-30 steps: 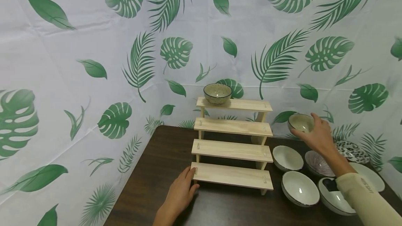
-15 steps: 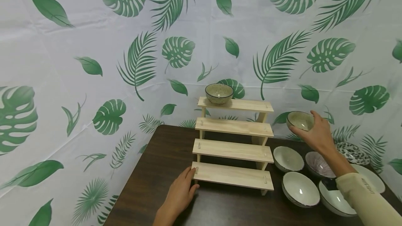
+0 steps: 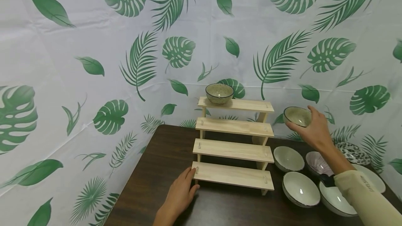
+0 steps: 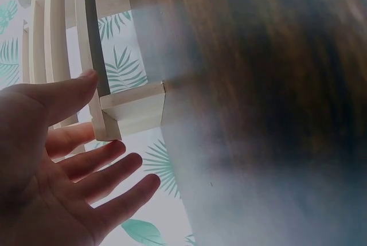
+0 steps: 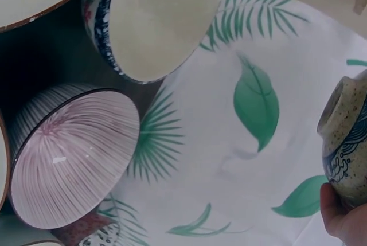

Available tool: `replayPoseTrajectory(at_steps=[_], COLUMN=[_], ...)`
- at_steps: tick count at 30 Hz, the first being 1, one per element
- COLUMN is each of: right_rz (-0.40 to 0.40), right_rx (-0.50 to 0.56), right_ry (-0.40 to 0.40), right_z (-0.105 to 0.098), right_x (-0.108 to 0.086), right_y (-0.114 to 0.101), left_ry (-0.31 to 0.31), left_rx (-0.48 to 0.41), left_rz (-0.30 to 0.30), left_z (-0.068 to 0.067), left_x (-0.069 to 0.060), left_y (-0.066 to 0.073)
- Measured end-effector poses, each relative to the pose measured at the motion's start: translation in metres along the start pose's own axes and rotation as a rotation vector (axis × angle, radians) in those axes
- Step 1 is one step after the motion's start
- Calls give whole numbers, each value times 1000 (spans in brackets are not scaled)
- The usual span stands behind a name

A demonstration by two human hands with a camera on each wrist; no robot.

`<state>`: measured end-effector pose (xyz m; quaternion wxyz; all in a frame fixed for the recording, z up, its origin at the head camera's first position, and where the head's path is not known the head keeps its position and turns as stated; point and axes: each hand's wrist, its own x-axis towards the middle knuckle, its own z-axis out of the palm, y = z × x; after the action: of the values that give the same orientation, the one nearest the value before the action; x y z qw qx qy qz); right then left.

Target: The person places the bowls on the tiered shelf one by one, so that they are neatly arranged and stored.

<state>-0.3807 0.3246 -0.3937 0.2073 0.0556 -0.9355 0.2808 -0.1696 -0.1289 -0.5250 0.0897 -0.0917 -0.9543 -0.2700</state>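
My right hand [image 3: 315, 132] holds a speckled bowl [image 3: 296, 116] in the air, right of a four-step wooden stand [image 3: 232, 149]. Thumb and fingers lie on the bowl's sides, its mouth facing up. In the right wrist view, only the fingertips of that hand [image 5: 344, 223] show, against the bowl's speckled side [image 5: 354, 160] with a blue pattern. My left hand [image 3: 179, 193] grips the left end of the lowest step. The left wrist view has the hand's [image 4: 57, 166] thumb and index finger on either side of the step's end [image 4: 106, 125], its other fingers extended.
A similar bowl [image 3: 219, 94] sits at the left of the top step. Right of the stand, several bowls stand on the dark table [image 3: 150, 170], among them a white one [image 3: 300, 188] and a pink one [image 3: 318, 163]. A leaf-print cloth [image 3: 207, 51] hangs behind.
My right hand and its bowl have risen slightly and moved a little left. My left hand stays at the lowest step. The head view has shifted slightly.
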Motion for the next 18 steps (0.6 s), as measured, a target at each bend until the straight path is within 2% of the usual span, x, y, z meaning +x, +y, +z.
replayPoseTrajectory(at_steps=[6, 13, 18], right_rz=[-27, -41, -55], right_rx=[31, 43, 51], right_ry=[0, 9, 14], right_z=[-4, -9, -12], right_x=[1, 6, 9], right_y=[-8, -25, -36], left_ry=[26, 149, 210], left_rx=[21, 99, 105], left_rz=[9, 51, 68], left_z=[-1, 3, 7], left_x=[1, 11, 17], left_y=[2, 1, 0])
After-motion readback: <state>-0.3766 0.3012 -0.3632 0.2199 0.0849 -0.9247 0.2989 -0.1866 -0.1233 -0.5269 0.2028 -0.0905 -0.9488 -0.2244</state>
